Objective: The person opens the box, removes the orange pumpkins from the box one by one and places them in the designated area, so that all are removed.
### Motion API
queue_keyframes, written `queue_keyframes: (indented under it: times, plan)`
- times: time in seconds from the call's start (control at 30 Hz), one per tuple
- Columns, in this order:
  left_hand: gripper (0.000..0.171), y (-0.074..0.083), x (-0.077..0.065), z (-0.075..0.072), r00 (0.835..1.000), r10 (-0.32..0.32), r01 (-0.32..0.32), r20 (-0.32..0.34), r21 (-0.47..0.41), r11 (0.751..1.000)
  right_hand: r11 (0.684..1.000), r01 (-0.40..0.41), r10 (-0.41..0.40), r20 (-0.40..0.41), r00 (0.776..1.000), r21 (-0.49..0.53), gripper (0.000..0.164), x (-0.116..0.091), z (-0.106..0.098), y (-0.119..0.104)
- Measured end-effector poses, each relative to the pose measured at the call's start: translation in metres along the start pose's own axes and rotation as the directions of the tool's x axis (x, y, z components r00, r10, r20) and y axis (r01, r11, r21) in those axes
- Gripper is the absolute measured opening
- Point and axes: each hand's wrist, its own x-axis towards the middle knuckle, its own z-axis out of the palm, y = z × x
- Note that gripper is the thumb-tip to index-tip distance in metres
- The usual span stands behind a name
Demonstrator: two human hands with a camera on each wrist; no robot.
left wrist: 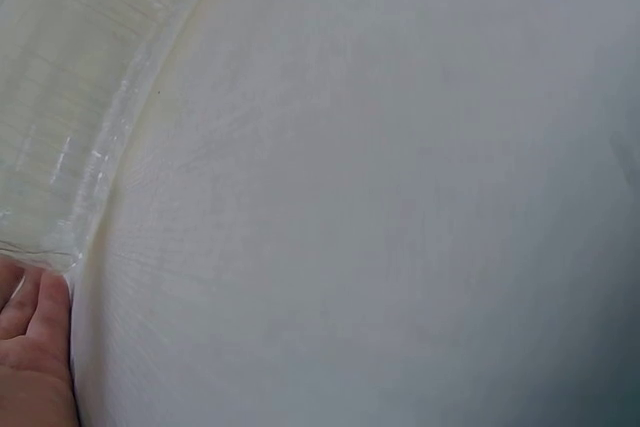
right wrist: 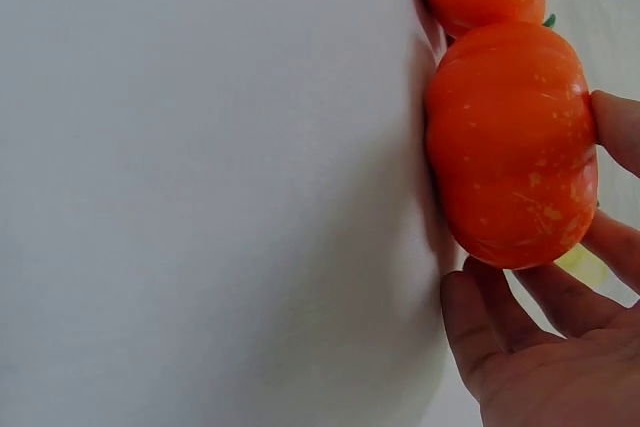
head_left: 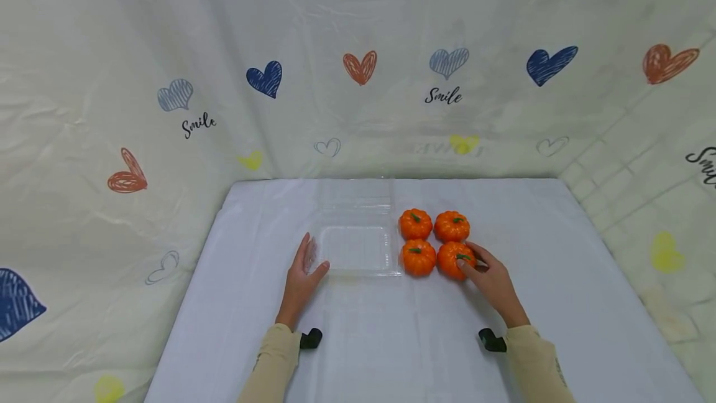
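Note:
A clear plastic container lies on the table with its transparent lid folded back toward the wall. My left hand rests against the container's left side, fingers fairly straight and thumb at the near corner. To the right of the container, small orange pumpkins stand in two rows. My right hand holds the near right pumpkin, thumb on its top and fingers around its far right side. Beside it are the near left pumpkin, the far left pumpkin and the far right pumpkin.
A white cloth covers the table. Behind and at both sides hangs a pale curtain printed with hearts and "Smile". Dark wrist mounts stick out from both sleeves.

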Motion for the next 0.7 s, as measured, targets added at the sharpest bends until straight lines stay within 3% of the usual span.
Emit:
queue_keyframes:
  times: [0.23,0.5,0.6,0.7]
  plan:
    - [0.085,0.0,-0.001,-0.002,0.999,0.033,-0.033,0.0,0.029,0.999,1.0,0.002,-0.002,0.01,1.0,0.008,0.075,0.006,0.002,0.003]
    - [0.08,0.001,0.002,-0.002,0.994,0.106,-0.105,-0.012,0.022,0.994,0.997,-0.069,0.069,0.009,0.998,0.044,0.079,0.008,-0.005,-0.012]
    - [0.08,0.006,0.005,-0.004,0.992,0.124,-0.124,-0.011,0.015,0.992,0.999,-0.039,0.04,-0.032,0.999,0.024,0.076,0.011,-0.008,-0.019]
    - [0.079,0.016,0.012,-0.009,0.992,0.127,-0.126,-0.005,0.066,0.99,0.999,0.051,-0.05,-0.101,0.994,0.006,0.069,0.015,-0.01,-0.025]
